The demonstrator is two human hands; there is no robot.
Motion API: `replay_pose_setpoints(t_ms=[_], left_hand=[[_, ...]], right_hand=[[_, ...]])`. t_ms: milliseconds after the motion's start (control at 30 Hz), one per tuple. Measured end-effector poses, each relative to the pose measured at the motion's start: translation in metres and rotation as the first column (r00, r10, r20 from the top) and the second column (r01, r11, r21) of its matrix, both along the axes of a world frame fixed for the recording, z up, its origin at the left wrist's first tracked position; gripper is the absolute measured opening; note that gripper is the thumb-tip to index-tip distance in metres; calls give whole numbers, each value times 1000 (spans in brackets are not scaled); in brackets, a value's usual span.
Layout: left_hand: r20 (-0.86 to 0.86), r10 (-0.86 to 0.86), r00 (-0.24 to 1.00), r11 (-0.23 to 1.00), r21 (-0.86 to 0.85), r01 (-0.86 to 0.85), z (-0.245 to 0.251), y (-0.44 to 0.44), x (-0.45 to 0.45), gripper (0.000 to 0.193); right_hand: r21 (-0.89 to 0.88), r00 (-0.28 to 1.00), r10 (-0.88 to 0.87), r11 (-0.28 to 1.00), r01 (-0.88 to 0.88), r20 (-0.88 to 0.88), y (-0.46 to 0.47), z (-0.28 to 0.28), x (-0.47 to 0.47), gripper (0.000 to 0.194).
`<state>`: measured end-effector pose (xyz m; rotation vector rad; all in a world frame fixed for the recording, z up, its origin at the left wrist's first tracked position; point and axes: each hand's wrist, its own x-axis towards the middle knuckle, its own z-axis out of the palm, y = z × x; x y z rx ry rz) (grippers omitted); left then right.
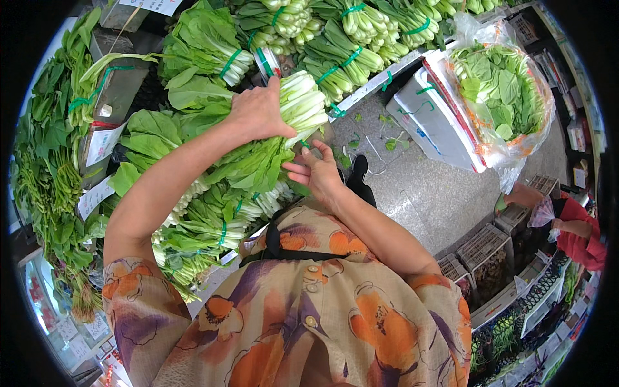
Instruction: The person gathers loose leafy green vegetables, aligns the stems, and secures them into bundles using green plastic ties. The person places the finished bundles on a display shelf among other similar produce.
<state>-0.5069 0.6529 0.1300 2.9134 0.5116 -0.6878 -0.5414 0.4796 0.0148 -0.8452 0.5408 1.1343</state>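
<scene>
My left hand (258,111) lies over a bunch of leafy greens with pale stems (303,99), gripping it around the stems. The bunch is held above other greens on the vegetable stand, its leaves spread toward me. Just below the stem ends is my right hand (319,171), palm partly turned up, with thumb and fingers apart. A short bit of green tie (304,143) shows at the right thumb tip; whether the thumb pinches it is unclear. A roll of green tape (267,62) sits behind my left hand, partly hidden by it.
Tied bunches of greens (346,63) line the stand's far side. To the right, a clear plastic bag of greens (503,92) rests on a white foam box (428,116). Leaf scraps (394,143) lie on the floor. Plastic crates (483,246) and another person's red-clothed arm (578,232) are farther right.
</scene>
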Motion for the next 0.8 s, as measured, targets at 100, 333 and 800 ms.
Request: replay_pose_setpoints(t_ms=[100,333,800], left_hand=[[-16,10,1000,1000,-7,-10,0,0,1,93],[-12,1,1000,1000,-9,-1,0,1,0,93],[-3,-3,1000,999,-35,3,3,0,0,95]], right_hand=[[16,998,37,999,-38,54,-6,-9,4,26],[-51,981,105,994,-97,163,-10,-22,3,11],[-271,931,334,919,-287,148,-98,-45,-9,9]])
